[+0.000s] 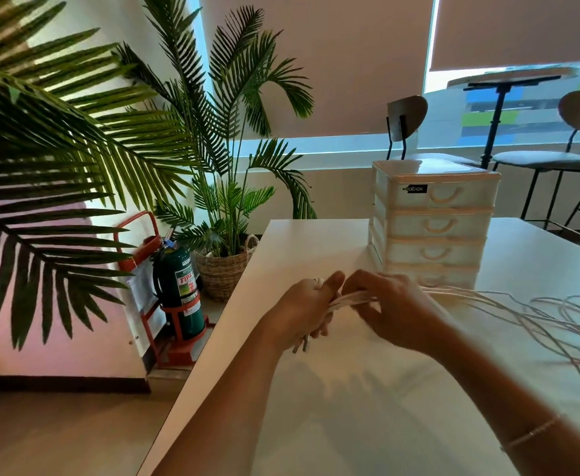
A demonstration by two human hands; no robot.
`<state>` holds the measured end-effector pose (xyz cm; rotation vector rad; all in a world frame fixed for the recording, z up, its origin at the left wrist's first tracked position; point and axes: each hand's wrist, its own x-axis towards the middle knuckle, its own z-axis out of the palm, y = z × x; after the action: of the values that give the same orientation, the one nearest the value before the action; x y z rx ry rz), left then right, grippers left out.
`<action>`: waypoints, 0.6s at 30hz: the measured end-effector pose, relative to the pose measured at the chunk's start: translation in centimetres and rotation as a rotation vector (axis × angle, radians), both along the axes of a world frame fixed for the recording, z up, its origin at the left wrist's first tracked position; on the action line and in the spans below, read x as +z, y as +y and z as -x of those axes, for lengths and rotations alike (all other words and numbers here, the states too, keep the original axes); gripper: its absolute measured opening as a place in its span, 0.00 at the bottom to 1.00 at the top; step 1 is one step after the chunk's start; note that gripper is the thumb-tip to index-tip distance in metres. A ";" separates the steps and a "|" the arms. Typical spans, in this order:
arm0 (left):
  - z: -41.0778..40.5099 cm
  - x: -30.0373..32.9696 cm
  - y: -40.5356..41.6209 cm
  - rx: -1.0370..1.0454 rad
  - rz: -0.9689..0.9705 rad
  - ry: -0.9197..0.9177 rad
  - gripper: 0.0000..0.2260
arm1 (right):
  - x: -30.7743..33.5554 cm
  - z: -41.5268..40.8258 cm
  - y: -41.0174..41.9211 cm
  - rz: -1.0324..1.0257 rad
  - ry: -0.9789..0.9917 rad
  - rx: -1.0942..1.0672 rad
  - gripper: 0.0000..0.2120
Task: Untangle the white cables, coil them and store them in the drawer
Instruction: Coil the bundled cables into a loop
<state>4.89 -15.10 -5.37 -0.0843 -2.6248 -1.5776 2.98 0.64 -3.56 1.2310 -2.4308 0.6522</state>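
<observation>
Your left hand (304,312) is curled tight round a gathered bunch of white cables (508,304), thumb up, with plug ends poking out below the fist; your right hand (390,309), touching it on the right, pinches the same bunch where it leaves the fist. From the right hand the cables trail away rightward in loose loops across the table (367,424). Just beyond the right hand stands the drawer unit (434,221), all its drawers closed.
</observation>
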 end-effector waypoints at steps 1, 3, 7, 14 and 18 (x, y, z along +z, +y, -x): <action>-0.1 0.0 0.0 -0.027 -0.054 -0.018 0.25 | 0.3 0.1 0.2 0.044 -0.018 0.012 0.07; -0.3 0.2 0.3 -0.093 -0.137 -0.063 0.25 | 1.6 0.5 1.1 0.004 -0.176 0.009 0.06; -0.4 0.4 0.8 -0.248 -0.189 -0.122 0.28 | 3.8 0.9 2.3 -0.071 -0.480 0.095 0.08; -0.9 0.0 2.3 -0.496 -0.237 -0.210 0.27 | 5.6 2.2 1.9 -0.054 -0.448 -0.036 0.15; -1.2 0.4 2.3 -0.487 -0.204 -0.176 0.26 | 6.4 2.2 1.9 -0.206 -0.547 0.009 0.09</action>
<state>6.09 -12.76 -5.00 -0.6426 -2.6903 -2.0761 0.81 2.55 2.86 1.2677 -3.0032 0.8495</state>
